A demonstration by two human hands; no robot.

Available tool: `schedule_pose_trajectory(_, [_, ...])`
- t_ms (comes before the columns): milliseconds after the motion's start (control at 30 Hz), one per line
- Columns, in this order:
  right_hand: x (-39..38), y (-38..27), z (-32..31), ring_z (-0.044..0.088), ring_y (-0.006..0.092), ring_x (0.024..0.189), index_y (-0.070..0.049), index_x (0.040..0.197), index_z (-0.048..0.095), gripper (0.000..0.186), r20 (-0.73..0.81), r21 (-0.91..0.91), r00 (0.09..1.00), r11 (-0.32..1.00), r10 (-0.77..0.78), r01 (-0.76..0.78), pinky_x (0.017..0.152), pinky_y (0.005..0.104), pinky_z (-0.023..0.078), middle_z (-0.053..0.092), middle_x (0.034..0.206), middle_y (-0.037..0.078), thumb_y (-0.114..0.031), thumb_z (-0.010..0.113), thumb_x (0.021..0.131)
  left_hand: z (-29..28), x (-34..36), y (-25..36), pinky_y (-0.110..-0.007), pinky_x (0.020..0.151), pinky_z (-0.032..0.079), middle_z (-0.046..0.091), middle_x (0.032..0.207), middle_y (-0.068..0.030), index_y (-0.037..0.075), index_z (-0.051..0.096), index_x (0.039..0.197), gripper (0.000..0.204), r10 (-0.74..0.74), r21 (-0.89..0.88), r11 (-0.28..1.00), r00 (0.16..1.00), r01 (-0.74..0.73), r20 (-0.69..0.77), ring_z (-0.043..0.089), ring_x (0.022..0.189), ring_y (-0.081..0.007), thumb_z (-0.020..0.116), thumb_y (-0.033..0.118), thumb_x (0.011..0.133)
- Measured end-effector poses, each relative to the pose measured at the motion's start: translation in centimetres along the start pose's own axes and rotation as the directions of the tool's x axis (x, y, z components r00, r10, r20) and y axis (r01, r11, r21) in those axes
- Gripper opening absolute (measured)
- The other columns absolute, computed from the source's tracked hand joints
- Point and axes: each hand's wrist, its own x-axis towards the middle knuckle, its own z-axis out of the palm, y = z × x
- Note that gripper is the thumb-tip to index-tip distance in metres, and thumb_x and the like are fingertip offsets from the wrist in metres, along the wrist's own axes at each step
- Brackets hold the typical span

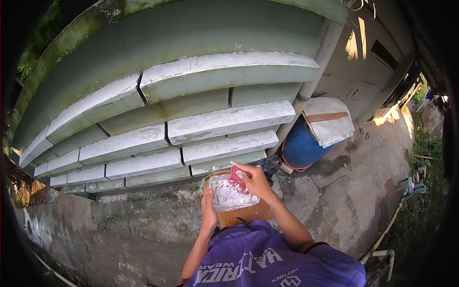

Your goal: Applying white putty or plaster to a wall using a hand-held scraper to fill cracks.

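My left hand [208, 206] grips the left side of a shallow container [227, 200] smeared with white paste. My right hand [256, 181] holds a red scraper [236, 176] over the container, its face streaked with white. Just in front of me rises a pale green wall [215, 28] with rows of stepped ledges [229, 115], their upper faces coated patchily in white. An orange-brown wooden surface [246, 214] shows beneath the container, partly hidden by it and by my body.
A blue barrel [306, 148] under a pale board [327, 129] stands right of the ledges, beside a vertical pipe [320, 57] and a dark bag [271, 167]. Cracked concrete ground [344, 191] surrounds me. Weeds, a bamboo pole [382, 234] and pipe pieces line the right edge.
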Motion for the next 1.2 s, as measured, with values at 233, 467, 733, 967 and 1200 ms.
schedule_pose_trajectory(233, [-0.3, -1.1, 0.2, 0.067, 0.0204, 0.084, -0.006, 0.132, 0.064, 0.045, 0.003, -0.035, 0.994, 0.993, -0.111, 0.111, 0.081, 0.0314, 0.053, 0.072, 0.105, 0.019, 0.005, 0.058, 0.089, -0.8, -0.2, -0.7, -0.031, 0.107, 0.038, 0.057, 0.137, -0.0132, -0.003, 0.046, 0.144, 0.053, 0.030, 0.031, 0.999, 0.999, -0.030, 0.012, 0.053, 0.124, -0.0192, 0.041, 0.036, 0.108])
schedule_pose_trajectory(467, [-1.0, -3.1, -0.5, 0.052, 0.0293, 0.070, -0.011, 0.133, 0.065, 0.053, 0.058, -0.334, 0.931, 0.872, -0.359, 0.357, 0.073, 0.0407, 0.042, 0.053, 0.072, 0.013, 0.004, 0.061, 0.082, -1.0, 0.1, -0.5, -0.031, 0.108, 0.038, 0.057, 0.136, -0.0124, -0.003, 0.047, 0.143, 0.053, 0.070, -0.053, 0.996, 0.995, -0.066, 0.076, 0.052, 0.125, -0.0181, 0.042, 0.037, 0.108])
schedule_pose_trajectory(733, [-1.5, -2.0, -0.2, 0.057, 0.0325, 0.074, -0.010, 0.128, 0.069, 0.050, 0.062, -0.286, 0.941, 0.897, -0.333, 0.336, 0.077, 0.0422, 0.045, 0.061, 0.080, 0.015, 0.004, 0.059, 0.081, -0.4, 0.2, -0.8, -0.032, 0.108, 0.037, 0.057, 0.135, -0.0117, -0.002, 0.049, 0.141, 0.052, 0.061, -0.071, 0.996, 0.994, -0.054, 0.090, 0.053, 0.124, -0.0185, 0.041, 0.037, 0.108])
schedule_pose_trajectory(967, [-1.2, -2.7, -1.3, 0.065, 0.0368, 0.099, -0.011, 0.125, 0.070, 0.046, 0.204, -0.230, 0.961, 0.945, -0.188, 0.234, 0.094, 0.0429, 0.048, 0.068, 0.116, 0.024, 0.001, 0.059, 0.082, -1.2, 0.8, -2.2, -0.032, 0.109, 0.037, 0.058, 0.135, -0.0122, -0.002, 0.049, 0.141, 0.053, 0.046, -0.094, 0.995, 0.989, -0.034, 0.138, 0.053, 0.124, -0.0188, 0.040, 0.037, 0.107])
schedule_pose_trajectory(1200, [-1.2, -3.1, -1.0, 0.065, 0.0333, 0.105, -0.012, 0.127, 0.070, 0.046, 0.206, -0.264, 0.960, 0.934, -0.192, 0.243, 0.099, 0.0423, 0.043, 0.070, 0.111, 0.022, 0.000, 0.059, 0.083, -0.7, 0.2, -1.6, -0.033, 0.105, 0.041, 0.059, 0.132, -0.0121, -0.001, 0.049, 0.140, 0.052, 0.074, -0.083, 0.995, 0.990, -0.064, 0.123, 0.056, 0.120, -0.0190, 0.042, 0.039, 0.107])
